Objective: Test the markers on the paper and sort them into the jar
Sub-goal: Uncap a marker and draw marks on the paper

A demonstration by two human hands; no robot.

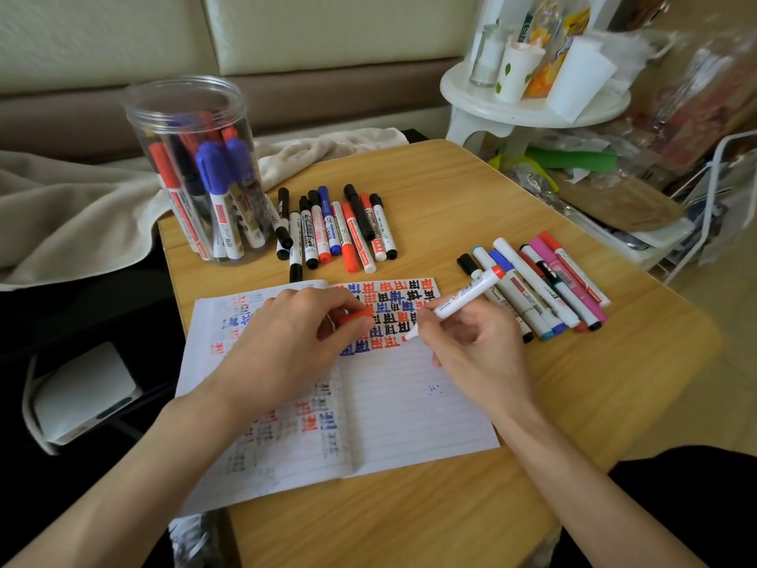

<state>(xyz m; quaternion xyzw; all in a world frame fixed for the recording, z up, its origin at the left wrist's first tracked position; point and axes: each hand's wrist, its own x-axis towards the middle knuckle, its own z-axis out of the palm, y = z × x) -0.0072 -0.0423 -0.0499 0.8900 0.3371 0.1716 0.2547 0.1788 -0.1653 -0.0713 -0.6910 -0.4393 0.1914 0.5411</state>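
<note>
Now | right grip (471, 346) pinched marker (463, 297), tip on paper (409, 407) | left grip (286, 334) pinched cap (355, 318) | risk: a dragging palm could smear wet ink.

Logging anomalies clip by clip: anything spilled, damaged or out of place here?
Nothing spilled or broken. Only the notebook's left page shows faded marks, probably ink bleeding through. Loose markers lie in two tidy piles.

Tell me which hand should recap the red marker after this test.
Left, probably: the left hand pinches the red cap close beside the tip, while the right hand grips the red marker.
</note>
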